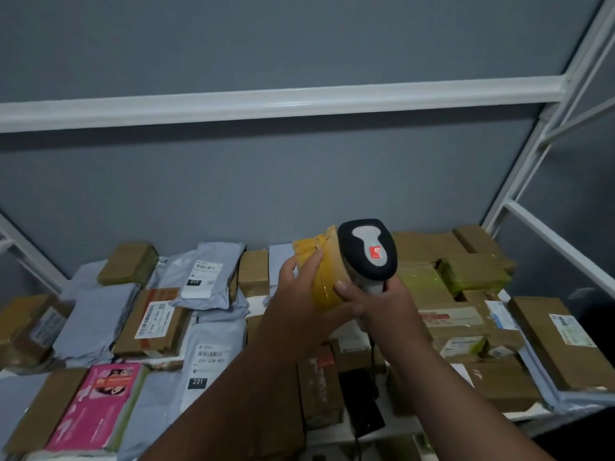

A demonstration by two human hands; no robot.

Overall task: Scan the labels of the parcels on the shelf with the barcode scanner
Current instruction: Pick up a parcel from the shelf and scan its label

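Left hand [299,294] gripped yellow parcel [324,261], fingers curled round its near side, raised above shelf [382,427]. Right hand [382,304] wrapped round scanner [367,251] handle, thumb against parcel; scanner head just right of left fingertips, touching parcel. Other parcels [156,322] lay below both hands.
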